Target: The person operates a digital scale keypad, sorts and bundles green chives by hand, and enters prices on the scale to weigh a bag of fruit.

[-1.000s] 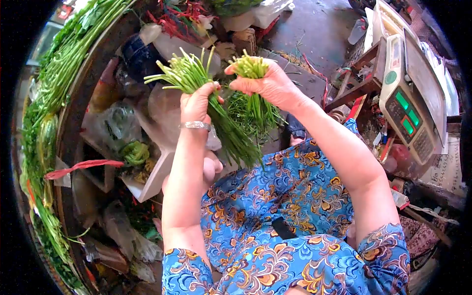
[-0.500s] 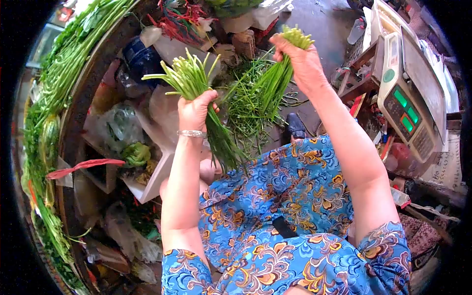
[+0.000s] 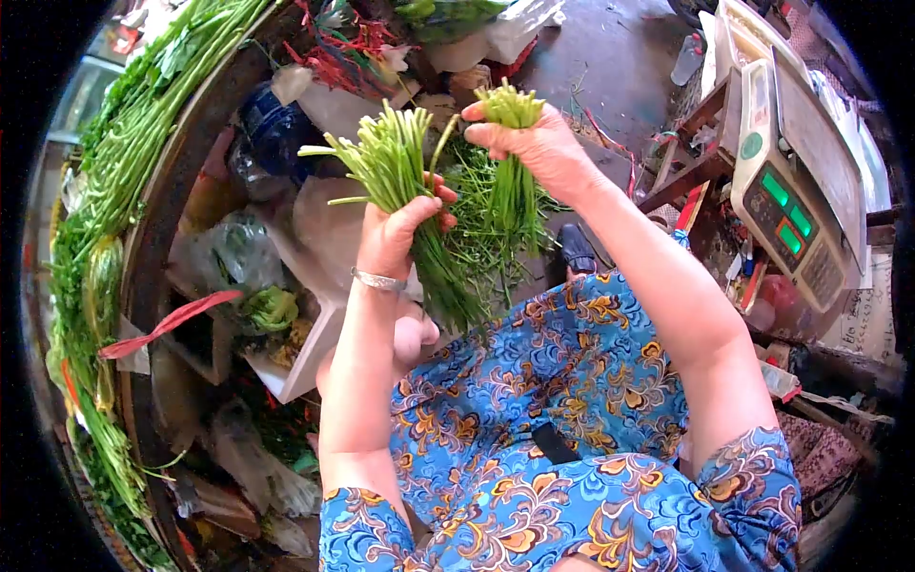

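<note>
My left hand [image 3: 400,229] is closed round a thick bunch of green chives [image 3: 386,153], pale cut ends up and thin leaves hanging toward my lap. My right hand [image 3: 534,143] grips a second, smaller bunch of chives [image 3: 515,107], also with its ends up and leaves hanging down. One lone stalk [image 3: 442,141] sticks up from the left bunch toward my right fingertips; whether they touch it I cannot tell. Below both hands lies a heap of loose green leaves [image 3: 467,195] on the floor, partly hidden by the bunches.
A scale [image 3: 791,191] with a lit green display stands at the right. Long green vegetables [image 3: 162,114] line the curved ledge at the left. A white foam box [image 3: 305,353], plastic bags [image 3: 229,248] and red ties [image 3: 357,48] lie around. My shoe [image 3: 576,248] is beside the heap.
My right hand has moved left and down with its bunch, close to the left one. My left hand has shifted slightly right and down, and a stalk now stands apart between them.
</note>
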A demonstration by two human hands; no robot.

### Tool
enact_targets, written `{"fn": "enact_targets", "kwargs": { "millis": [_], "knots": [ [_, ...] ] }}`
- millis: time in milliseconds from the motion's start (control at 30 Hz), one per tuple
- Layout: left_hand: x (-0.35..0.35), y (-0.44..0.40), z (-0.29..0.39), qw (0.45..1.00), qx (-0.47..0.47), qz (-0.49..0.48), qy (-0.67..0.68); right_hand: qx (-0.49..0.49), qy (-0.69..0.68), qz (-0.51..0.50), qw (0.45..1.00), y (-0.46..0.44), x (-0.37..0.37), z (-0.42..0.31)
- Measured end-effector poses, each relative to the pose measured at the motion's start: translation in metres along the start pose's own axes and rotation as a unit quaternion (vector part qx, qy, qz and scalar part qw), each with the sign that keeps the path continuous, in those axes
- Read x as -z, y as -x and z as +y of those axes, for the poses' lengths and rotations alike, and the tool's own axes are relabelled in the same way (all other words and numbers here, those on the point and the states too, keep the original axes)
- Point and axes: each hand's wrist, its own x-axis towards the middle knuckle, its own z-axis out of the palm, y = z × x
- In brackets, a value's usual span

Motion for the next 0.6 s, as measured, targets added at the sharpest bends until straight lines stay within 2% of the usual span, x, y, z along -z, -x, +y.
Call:
{"fn": "enact_targets", "kwargs": {
  "millis": [167, 267, 333, 433, 600],
  "knots": [
    [-0.008, -0.002, -0.006, 0.997, -0.003, -0.072, -0.030, 0.009, -0.026, -0.044, 0.999, 0.000, -0.014, 0.004],
    [-0.012, 0.002, -0.001, 0.994, 0.003, -0.109, -0.019, -0.006, -0.048, -0.020, 0.999, -0.002, -0.012, 0.010],
    [-0.010, 0.003, -0.001, 0.995, -0.001, -0.103, -0.001, -0.017, -0.039, -0.015, 0.999, 0.000, -0.009, 0.006],
    [-0.006, 0.002, 0.002, 1.000, -0.001, -0.010, -0.028, 0.019, -0.035, 0.036, 0.999, -0.003, -0.006, 0.009],
    [-0.002, 0.003, 0.002, 0.999, -0.012, 0.006, -0.047, 0.016, -0.023, 0.063, 0.998, -0.001, 0.001, 0.006]
  ]
}}
